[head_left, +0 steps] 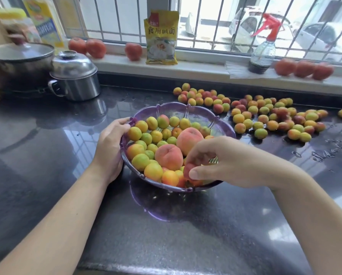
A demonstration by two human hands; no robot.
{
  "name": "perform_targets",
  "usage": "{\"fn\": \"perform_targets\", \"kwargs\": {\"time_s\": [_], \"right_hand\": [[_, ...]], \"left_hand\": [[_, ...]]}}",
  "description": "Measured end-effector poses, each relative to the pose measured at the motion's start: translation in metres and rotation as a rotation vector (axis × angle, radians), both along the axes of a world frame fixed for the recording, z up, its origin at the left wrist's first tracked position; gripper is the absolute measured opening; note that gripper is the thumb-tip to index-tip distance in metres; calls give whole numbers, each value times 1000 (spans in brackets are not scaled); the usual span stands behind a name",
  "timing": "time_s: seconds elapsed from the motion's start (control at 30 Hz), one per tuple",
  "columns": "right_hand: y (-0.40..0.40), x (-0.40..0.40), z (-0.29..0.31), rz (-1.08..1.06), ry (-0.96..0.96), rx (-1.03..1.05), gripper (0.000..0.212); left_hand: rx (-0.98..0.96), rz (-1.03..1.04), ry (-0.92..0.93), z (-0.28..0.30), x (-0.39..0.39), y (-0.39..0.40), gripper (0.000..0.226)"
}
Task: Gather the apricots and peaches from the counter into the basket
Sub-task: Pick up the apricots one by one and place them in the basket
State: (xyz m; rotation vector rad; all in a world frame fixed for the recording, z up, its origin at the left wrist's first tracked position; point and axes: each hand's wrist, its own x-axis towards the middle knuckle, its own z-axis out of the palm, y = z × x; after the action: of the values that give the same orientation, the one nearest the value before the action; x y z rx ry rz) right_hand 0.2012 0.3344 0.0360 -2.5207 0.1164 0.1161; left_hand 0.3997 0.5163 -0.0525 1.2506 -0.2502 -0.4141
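Apricots [273, 116] beside purple basket [178, 108]; yellow packet [161, 36] labelled "食用碱面"

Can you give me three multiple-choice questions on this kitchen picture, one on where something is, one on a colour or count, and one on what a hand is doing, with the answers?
1. Where does the yellow packet stand?
A. On the window sill
B. Inside the basket
C. On the steel pot's lid

2. How many large peaches lie in the purple basket?
A. None
B. Two
C. Five

3. What is the left hand doing?
A. Lying flat on the counter
B. Lifting the spray bottle
C. Gripping the basket's rim

Answers:
1 A: the packet leans against the window bars on the sill, between red fruits.
2 B: two big pink-orange fruits sit among the small apricots.
3 C: its fingers curl over the basket's left edge, while the right hand pinches a small reddish fruit above the basket's near side.
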Motion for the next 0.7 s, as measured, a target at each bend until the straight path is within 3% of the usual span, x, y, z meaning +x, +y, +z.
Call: {"fn": "perform_targets", "kwargs": {"time_s": [0.37,0.57,0.7], "right_hand": [[10,9,-3,0,107,-23,20],[9,7,4,35,134,-147,23],[-5,5,11,17,9,-117,33]], "left_hand": [[10,-21,-6,4,-3,0,43],[12,-16,-4,3,-2,0,48],[18,-26,-11,2,-2,1,42]]}}
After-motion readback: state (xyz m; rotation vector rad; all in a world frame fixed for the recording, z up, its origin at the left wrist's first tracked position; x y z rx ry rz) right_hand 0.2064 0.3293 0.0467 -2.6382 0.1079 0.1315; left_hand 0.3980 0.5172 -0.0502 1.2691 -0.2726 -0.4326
